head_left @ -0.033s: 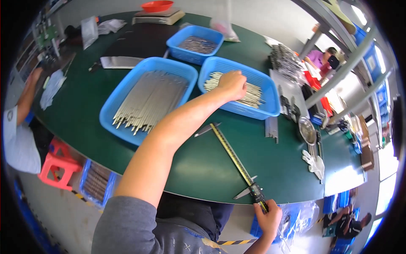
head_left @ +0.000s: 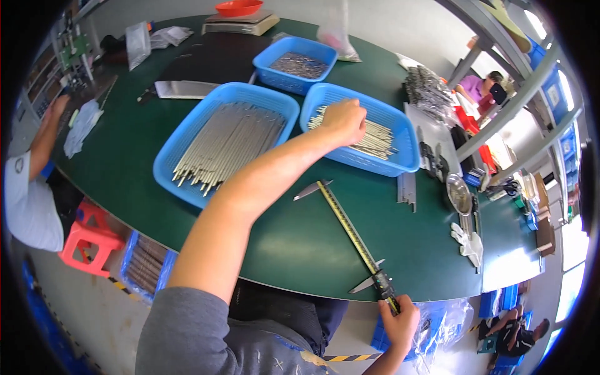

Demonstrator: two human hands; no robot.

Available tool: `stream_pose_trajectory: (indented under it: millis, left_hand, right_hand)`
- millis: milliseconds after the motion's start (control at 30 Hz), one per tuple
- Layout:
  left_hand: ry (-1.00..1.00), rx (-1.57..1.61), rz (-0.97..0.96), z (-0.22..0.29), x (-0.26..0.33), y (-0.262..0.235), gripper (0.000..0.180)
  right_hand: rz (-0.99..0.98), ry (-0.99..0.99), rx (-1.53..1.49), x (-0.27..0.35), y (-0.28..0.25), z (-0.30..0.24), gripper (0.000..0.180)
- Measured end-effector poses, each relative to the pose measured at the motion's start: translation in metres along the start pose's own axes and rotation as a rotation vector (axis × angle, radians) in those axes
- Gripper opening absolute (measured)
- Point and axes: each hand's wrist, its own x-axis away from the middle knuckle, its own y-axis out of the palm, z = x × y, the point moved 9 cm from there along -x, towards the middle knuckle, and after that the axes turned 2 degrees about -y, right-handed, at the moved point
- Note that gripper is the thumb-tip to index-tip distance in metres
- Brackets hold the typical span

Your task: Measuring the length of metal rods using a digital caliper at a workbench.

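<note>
My left hand point(head_left: 345, 122) reaches across the table over the blue basket point(head_left: 409, 159) of short, pale metal rods point(head_left: 377, 139). Its fingers are curled closed, and whatever they may hold is hidden. At the table's front edge my right hand point(head_left: 400, 319) grips the body end of a long caliper point(head_left: 350, 232). The caliper's jaws are spread wide, and its bar lies slanting over the green table top. Left of my forearm stands a larger blue basket point(head_left: 164, 167) with long, thin metal rods point(head_left: 228, 140) lying side by side.
Behind stands a smaller blue basket point(head_left: 265, 76) of small metal pieces, near a scale point(head_left: 240, 26) with a red dish point(head_left: 239, 7). To the right lie a metal strainer point(head_left: 459, 194), a white glove point(head_left: 469, 244) and bundled rods point(head_left: 428, 87). A person's arm point(head_left: 47, 128) rests at far left.
The whole view has shifted slightly, so the table and baskets sit a little further right. My left hand stays over the short-rod basket and my right hand keeps its grip on the caliper.
</note>
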Motion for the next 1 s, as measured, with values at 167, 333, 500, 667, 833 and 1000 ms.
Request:
stream_pose_trajectory:
  millis: [167,333,500,667,833,1000]
  left_hand:
    - [-0.489,-0.243,-0.181,-0.109,0.044,-0.104,0.017]
    - [-0.729,-0.193,-0.611,-0.159,0.117,-0.112,0.03]
    - [-0.871,-0.194,-0.668,-0.163,0.119,-0.109,0.027]
    - [-0.754,-0.24,-0.561,-0.157,0.11,-0.111,0.027]
    - [-0.665,-0.42,-0.642,-0.159,0.104,-0.111,0.034]
    - [-0.328,-0.232,-0.146,-0.117,0.075,-0.153,0.012]
  right_hand:
    - [-0.005,-0.026,0.012,-0.005,0.001,-0.007,0.034]
    - [-0.031,-0.004,0.008,-0.005,0.001,-0.002,0.035]
    - [-0.017,-0.001,0.013,-0.001,0.001,-0.003,0.036]
    - [-0.046,-0.005,0.073,0.002,-0.002,-0.014,0.035]
    - [0.025,-0.074,0.067,0.019,-0.012,-0.03,0.027]
    - [0.175,-0.003,0.038,0.04,-0.02,-0.011,0.025]
